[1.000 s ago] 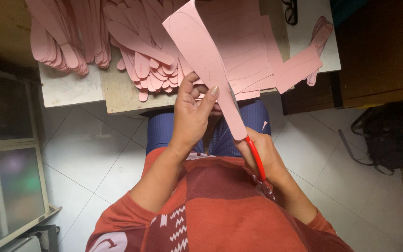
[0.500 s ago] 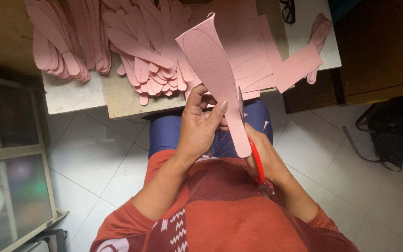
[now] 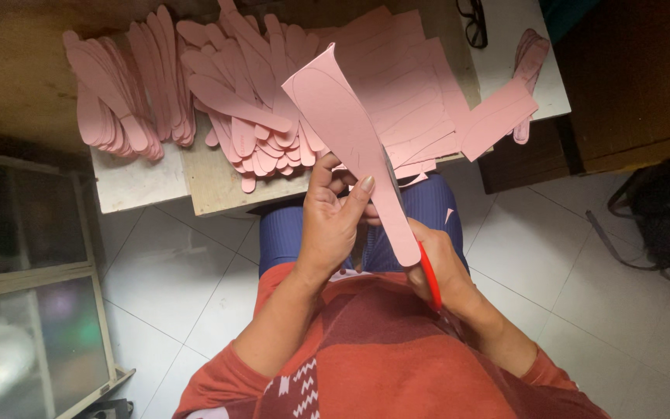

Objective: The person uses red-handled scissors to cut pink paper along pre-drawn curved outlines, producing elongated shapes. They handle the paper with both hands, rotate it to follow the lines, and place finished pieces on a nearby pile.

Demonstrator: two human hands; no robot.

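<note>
A: What is each hand doing?

B: The left hand (image 3: 333, 225) has its grip closed on a long pink sheet piece (image 3: 354, 147), thumb on top near the narrow lower part. The right hand (image 3: 440, 268) has its grip closed around red-handled scissors (image 3: 428, 273), at about four o'clock from the left hand.

A: Where does the pink piece sit?

B: Held up over the person's lap, above the blue trousers (image 3: 428, 206). Its wide end points to about eleven o'clock, over the bench (image 3: 219, 182); its narrow end runs down to about five o'clock, meeting the scissors.

A: Can you see the blades?

B: Barely. A dark edge shows along the right side of the piece; I cannot tell how far the blades are apart.

A: What lies on the bench?

B: At twelve o'clock from the hands, a heap of cut pink shapes (image 3: 250, 116); at ten o'clock a second stack (image 3: 122, 93). At one o'clock lie flat pink sheets with drawn outlines (image 3: 412, 93), and a smaller pink bundle (image 3: 529, 66) at two o'clock. Dark-framed glasses (image 3: 471, 23) rest near the top edge.
</note>
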